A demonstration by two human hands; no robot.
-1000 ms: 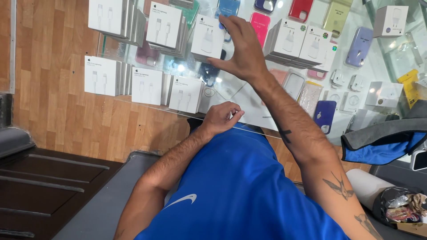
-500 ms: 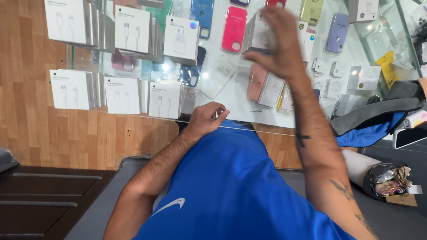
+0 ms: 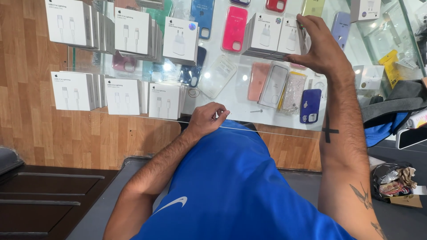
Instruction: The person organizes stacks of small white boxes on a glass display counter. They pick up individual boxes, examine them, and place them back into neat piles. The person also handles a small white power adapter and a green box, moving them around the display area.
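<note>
Right hand (image 3: 322,49) grips a stack of white boxes (image 3: 278,38) on the glass surface (image 3: 231,95); left hand (image 3: 207,119) rests curled shut at its near edge

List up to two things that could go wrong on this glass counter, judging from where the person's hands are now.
1. The right hand grips the end of a row of white boxes standing on edge; a nudge could topple them onto the pink case.
2. The left hand rests at the counter edge beside a small screw; a sweep could knock it off.
</note>
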